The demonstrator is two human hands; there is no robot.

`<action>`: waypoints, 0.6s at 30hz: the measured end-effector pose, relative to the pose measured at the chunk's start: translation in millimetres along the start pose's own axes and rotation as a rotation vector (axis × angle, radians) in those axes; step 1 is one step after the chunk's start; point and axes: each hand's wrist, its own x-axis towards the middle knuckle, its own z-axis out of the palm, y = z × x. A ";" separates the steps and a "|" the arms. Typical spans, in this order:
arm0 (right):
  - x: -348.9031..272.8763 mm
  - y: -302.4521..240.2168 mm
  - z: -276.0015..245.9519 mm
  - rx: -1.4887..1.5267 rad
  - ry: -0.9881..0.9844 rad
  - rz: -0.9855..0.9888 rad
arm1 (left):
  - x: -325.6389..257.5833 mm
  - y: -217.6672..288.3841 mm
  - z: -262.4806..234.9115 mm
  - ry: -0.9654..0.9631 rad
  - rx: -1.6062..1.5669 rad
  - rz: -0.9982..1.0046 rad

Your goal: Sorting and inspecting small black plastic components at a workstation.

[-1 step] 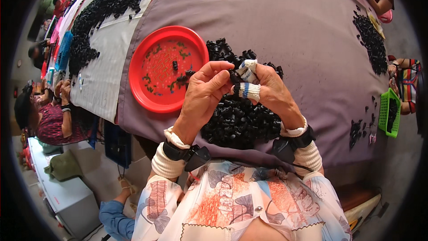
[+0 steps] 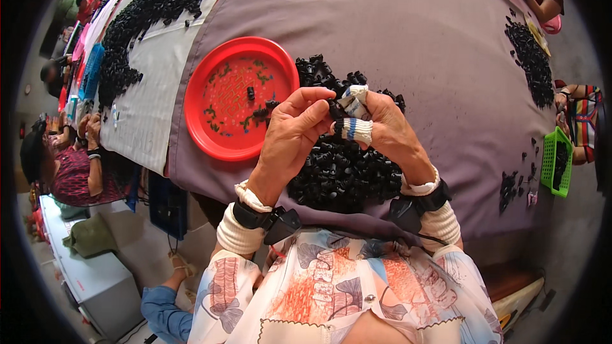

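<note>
Head view is showing both hands meeting above a pile of small black plastic parts (image 2: 344, 172) that is lying on a table under a mauve cloth (image 2: 414, 32). Left hand (image 2: 290, 137) is curling inward, its thumb and forefinger pinching closed on a small black part (image 2: 335, 109). Right hand (image 2: 382, 127) is gripping the same part from the other side; its fingers are closing tightly around it, and two fingertips are wearing white knitted finger cots (image 2: 354, 129), one with a blue stripe. The held part is sitting between the two hands, just above the pile and clear of the cloth.

Black wrist straps (image 2: 255, 216) with small modules are sitting on both forearms, over white ribbed cuffs.

A red round plate (image 2: 217, 134) is lying just left of the hands, touching the pile's upper edge; a few black parts are lying in it. Further left, a pale striped cloth (image 2: 143, 121) is carrying a long heap of black parts (image 2: 146, 19). Another heap (image 2: 529, 57) is lying at the far right of the table, and scattered parts (image 2: 513, 181) are lying nearer the right edge, beside a green plastic basket (image 2: 553, 162). Other people are sitting along the left side of the table and at the right, their hands well apart from the wearer's own.
</note>
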 end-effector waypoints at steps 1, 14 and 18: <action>0.2 -1.8 0.2 -0.003 -0.002 0.000 | 0.2 -0.2 -1.7 -0.011 0.000 -0.010; 4.8 2.6 -0.1 -0.145 -0.029 -0.097 | 0.8 -0.1 1.8 0.020 -0.052 0.006; 6.6 5.4 -2.6 -0.209 -0.035 -0.114 | 1.3 -0.5 -1.5 -0.007 -0.048 -0.006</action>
